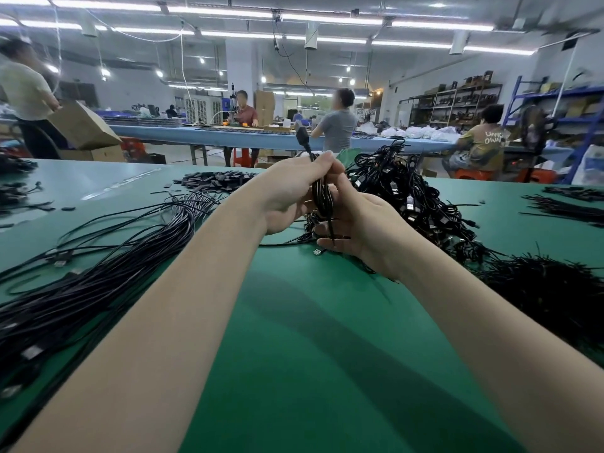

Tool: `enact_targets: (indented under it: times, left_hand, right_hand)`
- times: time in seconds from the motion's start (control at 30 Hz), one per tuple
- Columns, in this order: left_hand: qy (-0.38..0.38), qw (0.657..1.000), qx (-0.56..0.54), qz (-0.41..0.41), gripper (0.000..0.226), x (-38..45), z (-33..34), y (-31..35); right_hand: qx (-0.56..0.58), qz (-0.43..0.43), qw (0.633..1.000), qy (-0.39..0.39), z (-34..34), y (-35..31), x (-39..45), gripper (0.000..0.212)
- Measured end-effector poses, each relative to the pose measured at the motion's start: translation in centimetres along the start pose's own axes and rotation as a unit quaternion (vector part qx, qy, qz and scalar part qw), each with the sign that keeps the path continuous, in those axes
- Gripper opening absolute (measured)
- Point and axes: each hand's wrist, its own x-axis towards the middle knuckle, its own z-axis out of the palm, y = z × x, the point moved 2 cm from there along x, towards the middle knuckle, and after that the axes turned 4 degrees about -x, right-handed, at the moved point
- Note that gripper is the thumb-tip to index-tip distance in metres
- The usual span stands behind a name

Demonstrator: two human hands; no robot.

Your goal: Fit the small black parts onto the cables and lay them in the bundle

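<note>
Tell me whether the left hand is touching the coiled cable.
Touching. The head view shows the left hand with its fingers curled round the coiled cable, the right hand against it from the other side.
</note>
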Motion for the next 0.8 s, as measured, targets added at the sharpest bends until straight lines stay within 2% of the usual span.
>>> enact_targets:
  times: [0.1,0.23,0.33,0.47,0.53,0.67,0.8]
  left_hand:
    - [0.007,1.000,0.003,0.019,0.029,0.1,0.2,-0.2]
    - [0.029,0.998,0.048,0.042,0.030,0.5,0.9,-1.0]
    - [0.057,0.993,0.086,0.066,0.031,0.8,1.6,-2.0]
    - [0.072,0.989,0.101,0.078,0.031,1.1,2.1,-3.5]
    - [0.063,0.990,0.103,0.075,0.031,1.2,2.3,-4.0]
    - [0.045,0.992,0.100,0.063,0.031,1.1,2.6,-4.5]
    - [0.052,0.991,0.109,0.057,0.030,1.2,3.1,-5.3]
  right_hand:
    - [-0.082,-0.052,0.995,-0.020,0.2,-0.1,-0.4,0.033]
    - [-0.215,-0.115,0.969,0.025,0.3,-0.1,-0.4,0.030]
    - [-0.309,-0.117,0.942,0.055,0.5,0.3,-0.1,0.029]
    - [-0.249,-0.072,0.966,0.007,0.5,1.7,0.1,0.023]
    - [-0.228,-0.057,0.972,-0.009,0.1,2.2,0.0,0.028]
    - [-0.194,-0.047,0.980,-0.001,-0.4,3.2,-0.1,0.028]
    - [-0.208,-0.048,0.977,0.014,-0.4,4.0,0.1,0.024]
